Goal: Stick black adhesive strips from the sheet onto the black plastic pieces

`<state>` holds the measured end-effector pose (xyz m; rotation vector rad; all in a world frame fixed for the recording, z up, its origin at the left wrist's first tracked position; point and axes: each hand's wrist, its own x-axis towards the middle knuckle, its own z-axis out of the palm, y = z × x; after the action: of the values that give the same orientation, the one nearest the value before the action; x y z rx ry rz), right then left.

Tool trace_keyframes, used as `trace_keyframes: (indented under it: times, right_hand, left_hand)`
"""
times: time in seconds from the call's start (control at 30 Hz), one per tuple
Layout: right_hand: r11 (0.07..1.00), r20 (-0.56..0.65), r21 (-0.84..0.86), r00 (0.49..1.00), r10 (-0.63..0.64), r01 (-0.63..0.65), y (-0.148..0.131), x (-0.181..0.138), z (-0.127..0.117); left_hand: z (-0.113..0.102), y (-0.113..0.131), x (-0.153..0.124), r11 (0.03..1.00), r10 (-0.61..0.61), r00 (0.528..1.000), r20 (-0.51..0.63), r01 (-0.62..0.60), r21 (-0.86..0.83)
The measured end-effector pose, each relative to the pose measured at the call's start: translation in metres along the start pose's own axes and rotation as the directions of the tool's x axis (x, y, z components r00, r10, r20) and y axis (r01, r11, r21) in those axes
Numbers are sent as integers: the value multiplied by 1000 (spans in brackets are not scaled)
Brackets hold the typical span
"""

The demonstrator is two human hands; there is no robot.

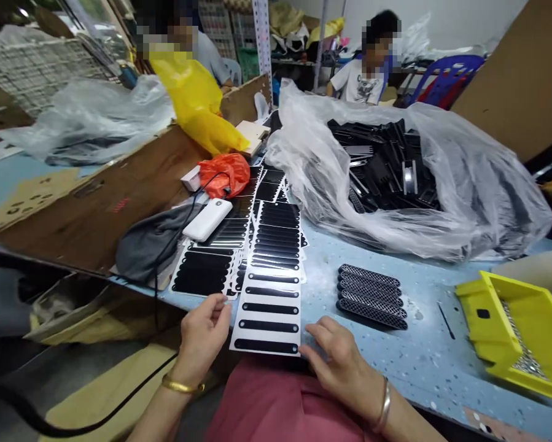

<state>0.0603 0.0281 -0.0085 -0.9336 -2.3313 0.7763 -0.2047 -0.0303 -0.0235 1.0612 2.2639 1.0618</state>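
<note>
A white sheet (270, 307) carrying rows of long black oval stickers lies at the near table edge. My left hand (202, 334) pinches its left edge with curled fingers. My right hand (340, 362) rests at the sheet's lower right corner, fingers bent and touching the edge. More sticker sheets (239, 239) are stacked behind it. Several black mesh strips (371, 296) lie side by side to the right of my right hand.
A white power bank (208, 219) with a black cable sits on the sheets beside grey cloth (149, 242). A clear bag of black parts (395, 166) fills the middle. A yellow bin (519, 331) stands right. Two people sit at the back.
</note>
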Motion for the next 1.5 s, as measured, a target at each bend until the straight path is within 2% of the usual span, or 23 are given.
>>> trace_keyframes:
  times: [0.07,0.13,0.2,0.27,0.33,0.43,0.67,0.83,1.0,1.17,1.3,1.4,1.5]
  right_hand:
    - [999,4,25,1000,-24,24,-4,0,8]
    - [998,14,52,999,-33,32,-9,-3,15]
    - [997,45,76,998,-32,29,-14,-4,20]
    - [994,71,100,997,-38,31,-18,-4,26]
    - [992,62,122,997,-46,39,-21,-3,32]
    - [991,34,130,999,-25,20,-22,0,39]
    - [980,128,147,985,115,-134,-23,14,49]
    - [953,150,229,974,167,-198,-26,18,50]
    - [882,214,327,936,280,-338,-28,20,42]
    - [815,230,434,922,312,-385,-25,27,39]
    - [714,249,504,873,419,-486,-17,31,34]
    - [600,164,614,827,539,-513,-3,24,8]
    - [551,-12,724,791,612,-416,15,8,-33]
  left_hand:
    - [-3,-5,-22,994,-101,993,69,103,-28]
    - [-4,-5,-40,958,-242,953,182,264,-110]
    - [-3,0,-52,867,-345,889,302,425,-260]
    - [0,9,-58,745,-363,844,396,518,-421]
    - [3,18,-59,648,-326,826,460,549,-528]
    - [8,25,-61,571,-271,801,534,580,-581]
    - [24,29,-67,510,-253,789,561,601,-615]
    - [32,30,-67,511,-217,810,544,570,-644]
    - [36,34,-63,411,-138,749,648,638,-651]
    - [40,36,-61,443,-77,757,649,609,-658]
    - [36,33,-59,498,-129,782,610,583,-642]
    - [29,23,-56,592,-219,839,498,520,-615]
    - [23,8,-51,683,-278,877,391,467,-561]
